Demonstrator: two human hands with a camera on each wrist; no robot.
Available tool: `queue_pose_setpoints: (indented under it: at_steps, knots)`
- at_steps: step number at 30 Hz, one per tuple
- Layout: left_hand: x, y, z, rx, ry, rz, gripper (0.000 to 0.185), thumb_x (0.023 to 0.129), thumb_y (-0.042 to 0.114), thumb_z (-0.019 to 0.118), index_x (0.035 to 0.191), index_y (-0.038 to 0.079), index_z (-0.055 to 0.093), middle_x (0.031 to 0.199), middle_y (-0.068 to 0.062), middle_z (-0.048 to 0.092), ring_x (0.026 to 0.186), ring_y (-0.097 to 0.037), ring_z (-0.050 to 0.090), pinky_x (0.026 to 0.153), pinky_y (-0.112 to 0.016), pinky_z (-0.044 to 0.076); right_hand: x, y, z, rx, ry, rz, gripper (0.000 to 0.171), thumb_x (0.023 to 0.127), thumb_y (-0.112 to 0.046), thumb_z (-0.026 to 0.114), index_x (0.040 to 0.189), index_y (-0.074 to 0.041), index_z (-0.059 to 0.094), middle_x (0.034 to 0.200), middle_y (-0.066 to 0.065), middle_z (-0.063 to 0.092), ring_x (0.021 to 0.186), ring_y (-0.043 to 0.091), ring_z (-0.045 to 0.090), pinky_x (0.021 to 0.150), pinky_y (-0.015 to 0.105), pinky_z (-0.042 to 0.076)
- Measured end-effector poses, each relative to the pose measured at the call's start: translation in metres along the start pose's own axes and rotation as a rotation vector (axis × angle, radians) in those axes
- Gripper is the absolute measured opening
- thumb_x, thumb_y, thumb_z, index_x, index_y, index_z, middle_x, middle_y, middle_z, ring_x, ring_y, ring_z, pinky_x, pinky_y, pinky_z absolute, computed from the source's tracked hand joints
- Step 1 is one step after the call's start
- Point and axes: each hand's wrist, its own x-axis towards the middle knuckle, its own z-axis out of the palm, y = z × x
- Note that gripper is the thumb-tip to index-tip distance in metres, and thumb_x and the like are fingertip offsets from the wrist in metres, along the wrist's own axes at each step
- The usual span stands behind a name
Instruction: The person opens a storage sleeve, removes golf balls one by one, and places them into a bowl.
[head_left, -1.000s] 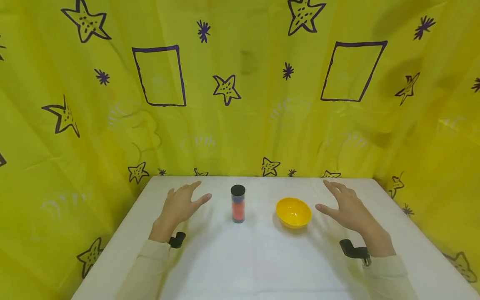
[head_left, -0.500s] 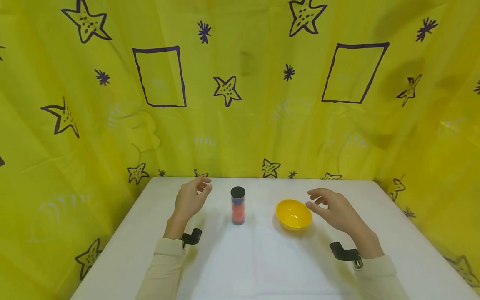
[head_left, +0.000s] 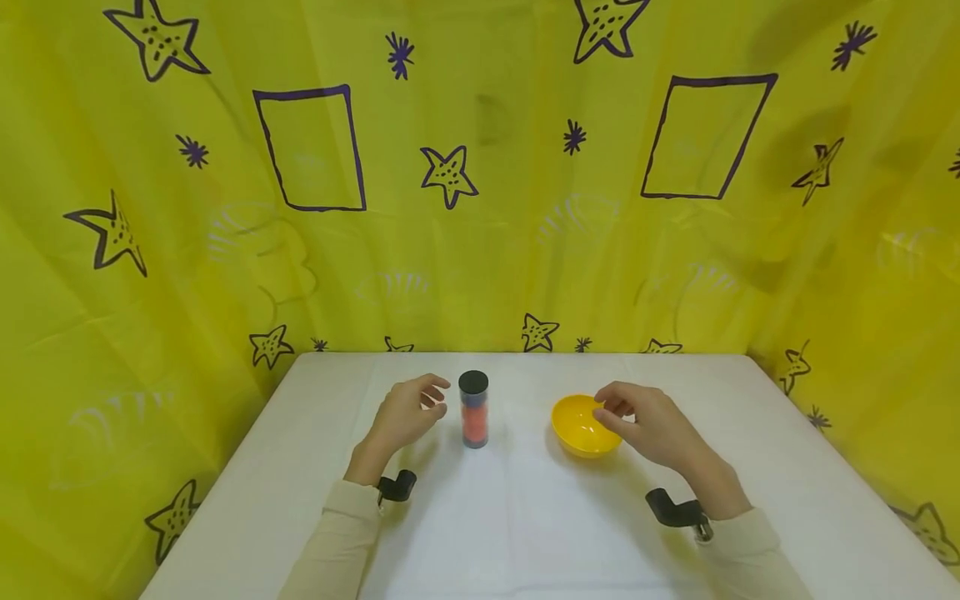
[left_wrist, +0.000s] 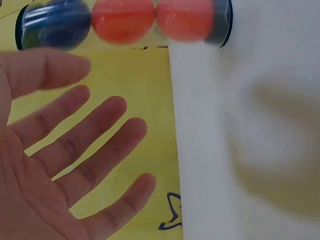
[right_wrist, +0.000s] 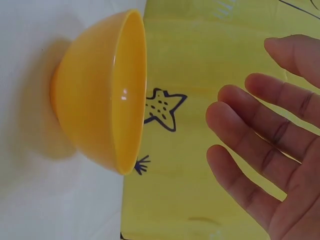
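A clear tube (head_left: 474, 410) with a black lid stands upright on the white table. Inside it, in the left wrist view, are a blue ball (left_wrist: 65, 22) and two red-orange balls (left_wrist: 123, 20). My left hand (head_left: 406, 414) hovers just left of the tube, its fingers loosely bent and holding nothing. To the right sits a yellow bowl (head_left: 577, 427), its mouth facing up. My right hand (head_left: 651, 423) is raised over the bowl's right rim, fingers relaxed, apart from the bowl (right_wrist: 97, 95) in the right wrist view.
The white table (head_left: 495, 533) reaches back to a yellow curtain (head_left: 480, 250) printed with stars and squares, which also hangs at both sides. A black wrist mount (head_left: 397, 486) sits on the left wrist and another black mount (head_left: 672, 508) on the right.
My left hand has moved right, close to the tube, and its fingers have relaxed inward. My right hand has moved left to the bowl's rim. Tube and bowl stay in place.
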Motion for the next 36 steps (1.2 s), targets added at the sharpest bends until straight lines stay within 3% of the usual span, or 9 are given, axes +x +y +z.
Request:
queue_pose_setpoints:
  at_steps: [4, 11, 17, 21, 31, 36]
  knots:
    - [-0.001, 0.004, 0.009, -0.003, -0.072, 0.031, 0.038, 0.086, 0.016, 0.076, 0.123, 0.010, 0.068, 0.108, -0.011, 0.075, 0.099, -0.031, 0.071, 0.082, -0.043, 0.055, 0.001, -0.005, 0.005, 0.012, -0.026, -0.002, 0.017, 0.095, -0.018, 0.073, 0.109, -0.007, 0.071, 0.090, -0.008, 0.071, 0.082, 0.007, 0.064, 0.077, 0.028, 0.057]
    - [0.000, 0.007, 0.026, -0.004, -0.133, -0.013, 0.039, 0.087, 0.029, 0.079, 0.120, 0.012, 0.067, 0.107, -0.008, 0.075, 0.096, -0.025, 0.069, 0.081, -0.040, 0.054, 0.003, -0.013, 0.016, 0.020, -0.085, -0.010, 0.016, 0.096, -0.019, 0.072, 0.108, -0.010, 0.070, 0.088, -0.011, 0.067, 0.082, 0.006, 0.061, 0.080, 0.032, 0.057]
    - [0.001, 0.008, 0.039, -0.054, -0.103, -0.051, 0.033, 0.089, 0.026, 0.080, 0.114, 0.010, 0.066, 0.107, -0.007, 0.073, 0.097, -0.023, 0.067, 0.079, -0.037, 0.055, 0.005, -0.020, 0.023, 0.017, -0.098, -0.030, 0.017, 0.095, -0.019, 0.073, 0.108, -0.009, 0.069, 0.087, -0.011, 0.066, 0.081, 0.005, 0.059, 0.079, 0.033, 0.057]
    - [0.003, 0.007, 0.045, -0.094, -0.072, -0.041, 0.035, 0.088, 0.023, 0.080, 0.117, 0.010, 0.065, 0.113, -0.007, 0.074, 0.102, -0.026, 0.069, 0.081, -0.038, 0.056, 0.006, -0.023, 0.028, 0.019, -0.103, -0.039, 0.017, 0.095, -0.020, 0.073, 0.107, -0.010, 0.070, 0.088, -0.010, 0.066, 0.081, 0.004, 0.058, 0.078, 0.034, 0.056]
    - [0.001, 0.011, 0.051, -0.079, -0.065, 0.062, 0.038, 0.089, 0.025, 0.081, 0.119, 0.011, 0.063, 0.117, -0.011, 0.075, 0.116, -0.033, 0.069, 0.100, -0.053, 0.052, 0.009, -0.032, 0.046, 0.022, -0.034, -0.085, 0.017, 0.093, -0.019, 0.075, 0.107, -0.010, 0.070, 0.085, -0.011, 0.063, 0.076, 0.003, 0.056, 0.071, 0.025, 0.051]
    - [-0.001, 0.015, 0.054, -0.036, -0.069, 0.104, 0.040, 0.089, 0.026, 0.080, 0.122, 0.010, 0.063, 0.118, -0.012, 0.074, 0.114, -0.032, 0.069, 0.100, -0.053, 0.052, 0.009, -0.036, 0.054, 0.037, 0.008, -0.082, 0.023, 0.092, -0.017, 0.076, 0.112, -0.011, 0.070, 0.081, -0.012, 0.064, 0.072, 0.001, 0.056, 0.070, 0.025, 0.053]
